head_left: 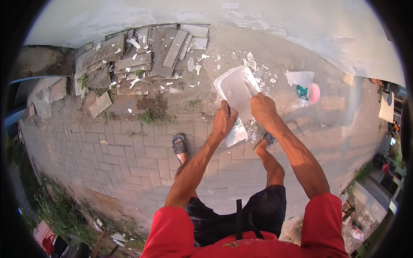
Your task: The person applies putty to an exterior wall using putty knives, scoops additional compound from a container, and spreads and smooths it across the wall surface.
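Observation:
A white rectangular tub (228, 74) with rounded corners stands tilted ahead of me, its inside smeared with a pale coating. My left hand (224, 119) is closed at its near left edge, fingers curled round the rim. At the near right side my right hand (264, 111) makes a closed grip. A thin pale strip or blade shows along the tub wall above that hand, but what the fingers hold is hidden. Below the tub, between my hands and feet, lies a whitish flat sheet (235, 133).
Broken boards and slabs (135, 60) are piled against the wall at the far left. White flakes (250, 61) litter the ground. A pink and teal bucket (314, 93) lies on its side beside a white sheet (300, 78). My sandaled feet rest on brick paving (124, 150).

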### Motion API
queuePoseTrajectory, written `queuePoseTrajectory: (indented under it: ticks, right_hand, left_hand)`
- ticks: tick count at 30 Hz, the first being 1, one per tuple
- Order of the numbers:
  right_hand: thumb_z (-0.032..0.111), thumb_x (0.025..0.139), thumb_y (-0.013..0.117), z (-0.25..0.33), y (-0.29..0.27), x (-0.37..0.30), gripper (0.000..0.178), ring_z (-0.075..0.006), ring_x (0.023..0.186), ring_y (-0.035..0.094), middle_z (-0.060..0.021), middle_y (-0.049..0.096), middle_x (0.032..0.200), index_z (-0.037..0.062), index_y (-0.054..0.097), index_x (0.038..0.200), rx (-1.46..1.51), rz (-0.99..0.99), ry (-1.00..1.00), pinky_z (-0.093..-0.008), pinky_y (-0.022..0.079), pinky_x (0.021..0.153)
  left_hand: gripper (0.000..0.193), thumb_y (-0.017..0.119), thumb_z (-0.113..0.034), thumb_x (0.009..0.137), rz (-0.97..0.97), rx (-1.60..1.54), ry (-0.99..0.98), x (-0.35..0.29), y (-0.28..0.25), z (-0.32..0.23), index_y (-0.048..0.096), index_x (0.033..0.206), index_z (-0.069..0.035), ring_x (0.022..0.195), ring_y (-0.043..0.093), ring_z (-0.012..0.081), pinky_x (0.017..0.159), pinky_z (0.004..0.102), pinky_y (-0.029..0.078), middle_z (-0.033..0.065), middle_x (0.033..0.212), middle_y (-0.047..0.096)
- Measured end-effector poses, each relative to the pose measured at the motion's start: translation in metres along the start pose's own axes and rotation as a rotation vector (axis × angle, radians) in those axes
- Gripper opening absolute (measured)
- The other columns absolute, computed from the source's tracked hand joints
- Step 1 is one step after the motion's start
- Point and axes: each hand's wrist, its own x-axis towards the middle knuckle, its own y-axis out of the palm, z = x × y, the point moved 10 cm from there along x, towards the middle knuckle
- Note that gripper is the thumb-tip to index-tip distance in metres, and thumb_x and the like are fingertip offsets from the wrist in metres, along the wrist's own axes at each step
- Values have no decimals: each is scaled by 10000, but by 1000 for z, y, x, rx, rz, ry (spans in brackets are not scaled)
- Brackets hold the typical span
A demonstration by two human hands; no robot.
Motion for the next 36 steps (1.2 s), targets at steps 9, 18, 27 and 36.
queuePoseTrajectory:
  ticks: [9,18,27,36]
  right_hand:
    - [116,824,652,311,-87,-8,159,-389,884,665,-213,672,908,-38,691,840,47,51,-231,-456,538,790]
    - [116,808,654,534,-122,-16,161,-401,836,668,-225,669,875,-43,677,798,94,39,-487,-479,541,750]
    - [133,798,657,655,-144,76,296,-303,719,720,-227,710,822,-44,715,1029,318,302,-556,-417,549,673]
    - [225,821,695,735,-114,182,446,-105,658,686,-83,740,888,14,678,1213,763,777,-413,-257,412,463]
  left_hand:
    - [240,595,-129,865,-150,-92,84,-97,-292,5,435,942,32,720,606,475,650,478,474,290,760,583]
    - [254,578,-174,895,-252,-65,103,-157,-479,29,492,1022,29,641,584,319,617,410,465,200,730,579]
    - [354,585,-210,902,-180,64,22,-151,-641,83,497,1161,15,741,646,298,677,407,488,206,811,628]
    - [409,601,-264,911,2,158,-98,-112,-786,143,513,1210,1,798,678,389,723,454,516,247,879,664]
